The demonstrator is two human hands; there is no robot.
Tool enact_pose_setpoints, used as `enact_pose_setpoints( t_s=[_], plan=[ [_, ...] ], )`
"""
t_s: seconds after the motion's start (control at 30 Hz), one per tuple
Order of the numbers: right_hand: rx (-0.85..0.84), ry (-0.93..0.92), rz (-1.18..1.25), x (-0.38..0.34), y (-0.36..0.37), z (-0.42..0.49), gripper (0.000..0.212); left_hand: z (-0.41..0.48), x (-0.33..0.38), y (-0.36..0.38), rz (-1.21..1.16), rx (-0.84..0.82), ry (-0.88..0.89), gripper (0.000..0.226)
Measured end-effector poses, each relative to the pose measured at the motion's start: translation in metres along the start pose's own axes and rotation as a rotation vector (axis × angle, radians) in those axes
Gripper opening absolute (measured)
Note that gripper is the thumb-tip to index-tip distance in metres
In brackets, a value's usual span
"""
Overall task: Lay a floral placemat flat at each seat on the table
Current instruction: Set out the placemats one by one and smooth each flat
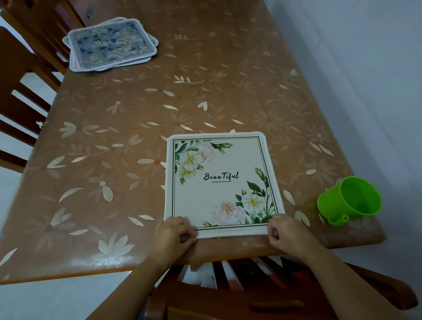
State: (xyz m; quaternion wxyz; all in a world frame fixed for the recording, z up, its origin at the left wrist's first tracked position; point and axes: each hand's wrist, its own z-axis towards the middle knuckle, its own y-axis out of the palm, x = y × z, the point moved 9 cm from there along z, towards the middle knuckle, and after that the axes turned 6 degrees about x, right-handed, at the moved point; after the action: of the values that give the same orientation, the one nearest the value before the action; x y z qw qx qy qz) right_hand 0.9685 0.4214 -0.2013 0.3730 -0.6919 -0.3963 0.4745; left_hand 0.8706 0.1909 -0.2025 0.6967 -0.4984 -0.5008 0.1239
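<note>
A cream floral placemat (221, 182) printed with white flowers and the word "Beautiful" lies flat near the table's front edge, in front of a wooden chair (220, 306). My left hand (173, 234) pinches its near left corner. My right hand (287, 232) pinches its near right corner. At the far left of the table sits a stack of blue-patterned placemats (110, 45), untouched.
The brown table (105, 178) has a leaf-patterned cover. A green plastic cup (348, 200) lies on its side by the front right corner. Wooden chairs (14, 93) stand along the left side. A white wall runs along the right.
</note>
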Motion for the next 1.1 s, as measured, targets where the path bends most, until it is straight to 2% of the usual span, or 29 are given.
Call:
enact_pose_setpoints(
  t_s=[0.13,0.3,0.57,0.67,0.77,0.93,1.0,1.1],
  plan=[
    [0.004,-0.022,0.016,0.001,0.0,-0.002,0.019,0.0,-0.001,0.0,-0.009,-0.003,-0.004,0.006],
    [0.062,-0.022,0.062,0.004,-0.004,-0.001,0.006,-0.001,0.0,-0.001,-0.04,0.009,-0.007,0.007],
    [0.074,0.006,0.07,0.005,-0.003,-0.001,0.004,-0.002,0.003,-0.003,-0.018,0.026,0.026,0.008],
    [0.094,0.007,0.09,0.004,-0.004,-0.001,0.006,-0.002,0.003,-0.006,0.014,0.063,0.032,0.019],
    [0.14,0.022,0.108,0.005,-0.007,0.0,0.014,0.0,-0.007,-0.008,0.054,0.079,-0.011,0.043],
    [0.152,0.037,-0.015,0.014,-0.009,0.006,0.048,0.003,-0.022,0.003,0.203,-0.033,0.019,0.078],
    [0.113,-0.007,-0.052,0.007,-0.003,0.011,0.051,0.003,-0.023,0.013,0.274,-0.095,0.063,0.085],
    [0.042,-0.118,-0.09,-0.017,0.017,0.023,0.053,0.009,-0.023,0.021,0.345,-0.151,0.093,0.081]
  ],
)
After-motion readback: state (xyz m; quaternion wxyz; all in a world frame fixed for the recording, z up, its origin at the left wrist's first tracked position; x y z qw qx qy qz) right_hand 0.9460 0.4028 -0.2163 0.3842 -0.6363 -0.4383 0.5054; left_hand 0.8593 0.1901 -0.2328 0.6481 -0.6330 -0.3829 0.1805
